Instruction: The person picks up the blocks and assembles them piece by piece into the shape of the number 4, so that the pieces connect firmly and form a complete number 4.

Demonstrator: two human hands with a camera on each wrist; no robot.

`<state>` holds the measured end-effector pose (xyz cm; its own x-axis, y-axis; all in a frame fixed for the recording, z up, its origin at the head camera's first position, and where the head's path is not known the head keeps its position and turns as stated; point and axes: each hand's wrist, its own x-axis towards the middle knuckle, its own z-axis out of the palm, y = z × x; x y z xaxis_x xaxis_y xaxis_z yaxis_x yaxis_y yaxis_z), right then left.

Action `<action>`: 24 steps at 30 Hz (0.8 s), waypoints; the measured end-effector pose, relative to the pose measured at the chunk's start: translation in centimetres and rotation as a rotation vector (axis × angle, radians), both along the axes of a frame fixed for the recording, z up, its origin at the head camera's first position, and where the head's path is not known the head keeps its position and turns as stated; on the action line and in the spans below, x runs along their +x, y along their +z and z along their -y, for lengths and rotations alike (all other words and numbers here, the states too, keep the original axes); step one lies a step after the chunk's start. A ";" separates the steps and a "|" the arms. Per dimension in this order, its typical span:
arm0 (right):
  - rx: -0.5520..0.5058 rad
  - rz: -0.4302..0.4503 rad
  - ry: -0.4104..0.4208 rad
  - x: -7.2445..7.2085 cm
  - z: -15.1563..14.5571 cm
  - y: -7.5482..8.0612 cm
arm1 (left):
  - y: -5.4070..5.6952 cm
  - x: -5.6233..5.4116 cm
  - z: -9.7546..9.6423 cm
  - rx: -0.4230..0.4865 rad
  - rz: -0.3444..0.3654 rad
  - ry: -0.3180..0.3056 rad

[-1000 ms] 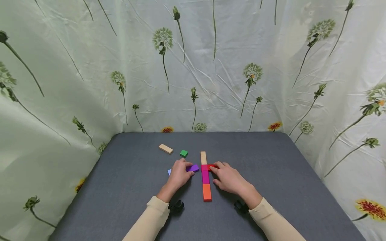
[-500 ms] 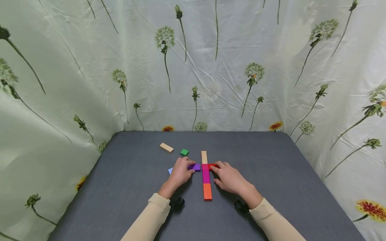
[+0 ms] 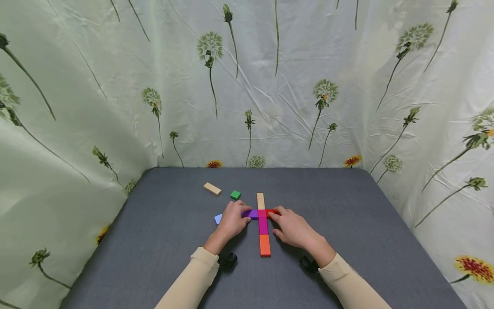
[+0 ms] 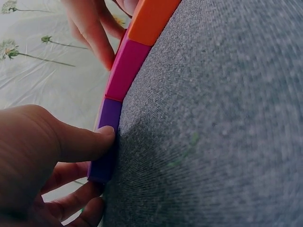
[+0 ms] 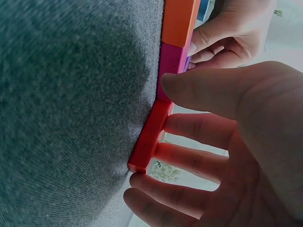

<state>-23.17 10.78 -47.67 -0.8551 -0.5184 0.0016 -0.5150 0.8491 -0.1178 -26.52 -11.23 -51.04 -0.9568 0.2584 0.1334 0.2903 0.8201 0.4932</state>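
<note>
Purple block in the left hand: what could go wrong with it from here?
The purple block, pinched by the left hand and apparently butted against the column of blocks, might push that column askew if pressed too hard. The red block could shift if the right hand, touching it, drags. The left hand might also nudge the nearby green block.

Left hand (image 3: 231, 219) pinches between thumb and fingers; right hand (image 3: 292, 227) angles inward, fingers nearly straight

I see my purple oblong block (image 3: 252, 214), my red oblong block (image 5: 150, 137), an orange oblong block (image 3: 265, 246), a half-hidden block (image 3: 218, 219), perhaps pale blue, and white fabric sheeting (image 3: 254, 86) printed with green dandelions (image 3: 210, 45).
</note>
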 end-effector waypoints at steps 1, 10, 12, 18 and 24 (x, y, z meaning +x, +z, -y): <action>-0.002 0.000 0.001 0.0 0.0 0.0 | 0.0 0.0 0.0 -0.002 -0.003 -0.001; 0.003 -0.001 0.001 0.0 0.0 0.0 | 0.2 0.1 -0.2 -0.020 -0.013 -0.013; 0.005 -0.001 0.001 0.0 0.0 0.0 | 0.2 0.1 -0.2 -0.022 -0.012 -0.009; 0.008 -0.005 0.001 -0.1 0.0 0.0 | 0.1 0.0 -0.4 -0.017 0.000 0.011; 0.014 -0.001 0.000 -0.2 0.0 -0.1 | -0.1 0.0 -0.5 -0.017 0.001 0.018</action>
